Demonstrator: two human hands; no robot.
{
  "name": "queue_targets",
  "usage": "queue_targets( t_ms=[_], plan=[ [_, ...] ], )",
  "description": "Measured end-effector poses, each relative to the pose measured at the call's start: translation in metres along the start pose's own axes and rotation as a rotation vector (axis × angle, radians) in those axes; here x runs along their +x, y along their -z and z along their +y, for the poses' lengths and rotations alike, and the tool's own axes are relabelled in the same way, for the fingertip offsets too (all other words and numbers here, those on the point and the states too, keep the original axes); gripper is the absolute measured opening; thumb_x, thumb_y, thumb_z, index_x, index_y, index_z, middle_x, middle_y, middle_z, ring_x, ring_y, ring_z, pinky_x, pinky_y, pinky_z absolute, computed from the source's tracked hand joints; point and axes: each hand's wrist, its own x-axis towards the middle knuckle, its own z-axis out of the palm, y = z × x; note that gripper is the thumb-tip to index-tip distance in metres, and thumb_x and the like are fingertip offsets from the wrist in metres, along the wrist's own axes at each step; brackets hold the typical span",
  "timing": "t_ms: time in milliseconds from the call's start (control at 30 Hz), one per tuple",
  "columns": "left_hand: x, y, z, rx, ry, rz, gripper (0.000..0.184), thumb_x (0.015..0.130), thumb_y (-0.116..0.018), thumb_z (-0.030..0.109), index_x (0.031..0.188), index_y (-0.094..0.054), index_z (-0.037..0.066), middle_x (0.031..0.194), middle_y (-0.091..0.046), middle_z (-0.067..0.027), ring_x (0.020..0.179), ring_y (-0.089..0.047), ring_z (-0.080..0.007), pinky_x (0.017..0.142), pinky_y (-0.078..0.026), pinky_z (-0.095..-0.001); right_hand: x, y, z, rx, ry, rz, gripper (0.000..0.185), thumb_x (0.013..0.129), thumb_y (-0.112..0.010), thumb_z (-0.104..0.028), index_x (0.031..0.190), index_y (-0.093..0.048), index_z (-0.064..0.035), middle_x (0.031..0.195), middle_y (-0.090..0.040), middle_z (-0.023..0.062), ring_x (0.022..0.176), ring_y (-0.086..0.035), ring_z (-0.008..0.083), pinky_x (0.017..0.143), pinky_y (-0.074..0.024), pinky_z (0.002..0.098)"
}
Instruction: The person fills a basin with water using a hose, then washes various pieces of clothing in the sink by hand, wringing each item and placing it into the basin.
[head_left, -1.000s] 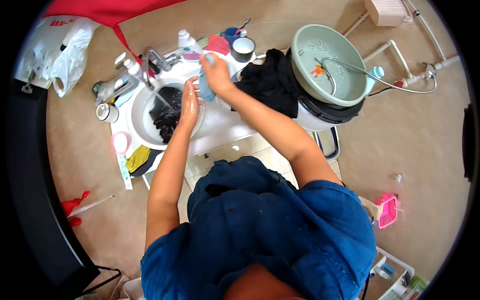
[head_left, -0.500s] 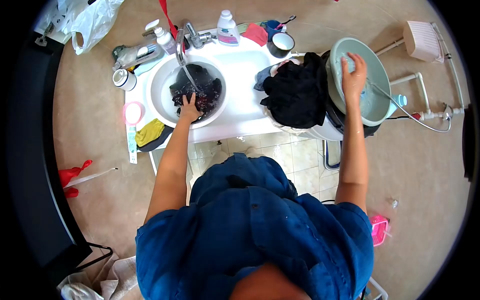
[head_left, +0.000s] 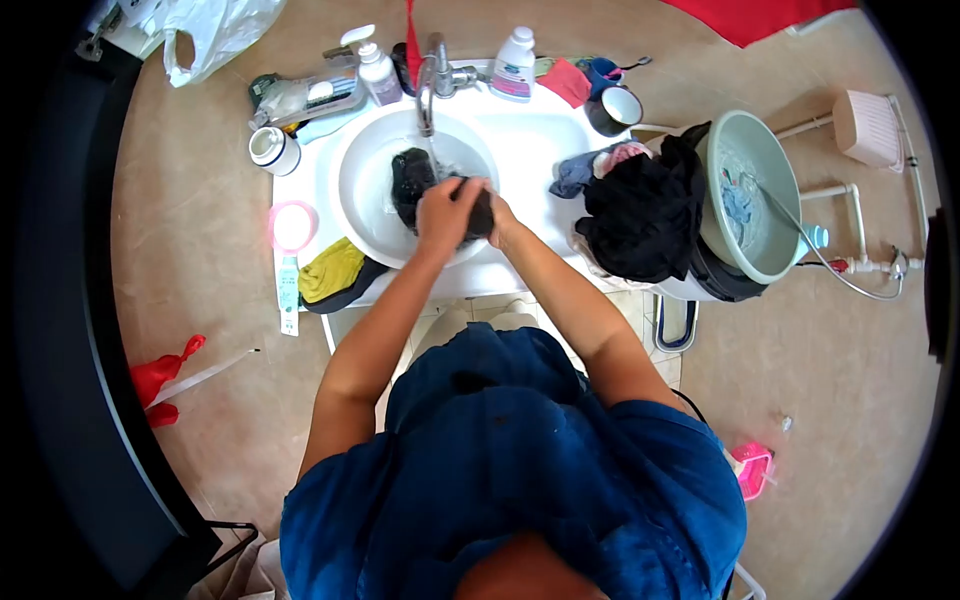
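Over the white basin (head_left: 352, 190), my left hand (head_left: 445, 215) and my right hand (head_left: 500, 220) are close together, both closed on a wet black cloth (head_left: 410, 185). Part of the cloth is bunched between my hands, and the rest lies in the basin. Water runs from the faucet (head_left: 428, 95) onto it. A light blue cloth (head_left: 737, 202) lies in the water of the green tub (head_left: 777, 255) at the right.
Black clothes (head_left: 645, 215) are piled beside the tub. A white bottle (head_left: 514, 65), a pump bottle (head_left: 378, 72) and a dark mug (head_left: 614, 110) stand along the sink's back. A yellow cloth (head_left: 340, 270) hangs over the front left edge.
The light blue cloth went from my right hand into the green tub. My right hand has come back to the basin, and both hands have taken hold of the black cloth.
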Motion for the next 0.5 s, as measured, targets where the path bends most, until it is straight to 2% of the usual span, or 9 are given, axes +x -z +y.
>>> queue_targets(
  t_ms=[33, 67, 133, 167, 233, 333, 367, 467, 500],
  plan=[
    [-0.004, -0.001, 0.008, -0.008, -0.036, -0.017, 0.039, 0.089, -0.065, 0.036, 0.082, -0.068, -0.002, 0.063, -0.061, -0.0088, 0.059, -0.055, -0.0144, 0.059, -0.044, -0.0320, -0.007, -0.006, 0.000, 0.208, 0.002, -0.209, 0.055, 0.099, -0.038, -0.053, 0.118, -0.058, -0.0059, 0.111, -0.065, 0.0136, 0.099, -0.065, 0.0275, 0.086, -0.0526, 0.0431],
    [-0.007, -0.003, 0.014, -0.016, -0.070, -0.033, 0.038, 0.088, -0.066, 0.037, 0.080, -0.068, -0.001, 0.060, -0.060, -0.0103, 0.056, -0.055, -0.0168, 0.058, -0.044, -0.0328, 0.055, 0.024, 0.030, 0.325, 0.061, -0.575, 0.047, 0.101, -0.038, -0.047, 0.118, -0.058, -0.0081, 0.112, -0.064, 0.0144, 0.097, -0.066, 0.0268, 0.085, -0.0553, 0.0406],
    [-0.014, -0.003, 0.026, 0.134, -0.130, -0.088, 0.038, 0.086, -0.066, 0.040, 0.080, -0.069, 0.002, 0.061, -0.060, -0.0155, 0.056, -0.060, -0.0264, 0.057, -0.044, -0.0353, 0.008, -0.008, 0.014, 0.501, 0.014, -0.603, 0.046, 0.100, -0.039, -0.047, 0.116, -0.058, -0.0073, 0.110, -0.064, 0.0150, 0.096, -0.066, 0.0270, 0.085, -0.0553, 0.0412],
    [-0.012, -0.006, 0.025, 0.193, -0.121, -0.091, 0.041, 0.085, -0.066, 0.043, 0.078, -0.068, 0.003, 0.064, -0.059, -0.0202, 0.062, -0.061, -0.0362, 0.058, -0.046, -0.0390, -0.003, -0.020, 0.011, 0.555, 0.004, -0.622, 0.046, 0.100, -0.040, -0.046, 0.115, -0.059, -0.0069, 0.110, -0.065, 0.0153, 0.096, -0.066, 0.0271, 0.085, -0.0553, 0.0416],
    [0.002, -0.013, 0.001, 0.283, -0.200, 0.006, 0.039, 0.084, -0.066, 0.042, 0.071, -0.066, 0.005, 0.064, -0.060, -0.0205, 0.062, -0.060, -0.0394, 0.057, -0.046, -0.0446, -0.006, -0.035, 0.010, 0.623, -0.032, -0.639, 0.046, 0.099, -0.041, -0.046, 0.114, -0.059, -0.0062, 0.108, -0.065, 0.0159, 0.095, -0.066, 0.0273, 0.084, -0.0553, 0.0422],
    [0.042, -0.007, -0.053, 0.416, -0.203, 0.239, 0.041, 0.086, -0.062, 0.043, 0.066, -0.063, 0.008, 0.064, -0.062, -0.0191, 0.060, -0.059, -0.0407, 0.057, -0.046, -0.0491, 0.009, -0.047, 0.014, 0.643, -0.120, -0.477, 0.047, 0.099, -0.043, -0.046, 0.111, -0.060, -0.0050, 0.105, -0.065, 0.0168, 0.094, -0.066, 0.0277, 0.084, -0.0553, 0.0431],
    [0.055, 0.008, -0.058, 0.391, -0.101, 0.229, 0.043, 0.089, -0.057, 0.046, 0.070, -0.064, 0.008, 0.067, -0.063, -0.0194, 0.063, -0.061, -0.0405, 0.059, -0.046, -0.0499, -0.011, -0.072, 0.010, 0.137, 0.158, -0.011, 0.041, 0.098, -0.048, -0.041, 0.112, -0.060, -0.0050, 0.106, -0.065, 0.0147, 0.095, -0.066, 0.0267, 0.084, -0.0552, 0.0426],
    [0.094, 0.052, -0.110, 0.676, 0.056, 0.191, 0.038, 0.093, -0.053, 0.043, 0.082, -0.068, 0.010, 0.078, -0.067, -0.0184, 0.075, -0.065, -0.0402, 0.065, -0.049, -0.0511, -0.035, -0.099, -0.004, -0.079, 0.222, 0.080, 0.037, 0.098, -0.049, -0.037, 0.115, -0.059, -0.0050, 0.110, -0.063, 0.0099, 0.097, -0.063, 0.0235, 0.090, -0.0485, 0.0354],
    [0.103, 0.064, -0.134, 0.754, 0.075, 0.169, 0.037, 0.093, -0.054, 0.043, 0.084, -0.069, 0.010, 0.080, -0.069, -0.0171, 0.077, -0.066, -0.0379, 0.069, -0.051, -0.0498, -0.054, -0.114, -0.016, -0.300, 0.308, 0.125, 0.042, 0.100, -0.046, -0.038, 0.119, -0.058, -0.0026, 0.107, -0.063, 0.0135, 0.094, -0.062, 0.0258, 0.091, -0.0460, 0.0333]
  ],
)
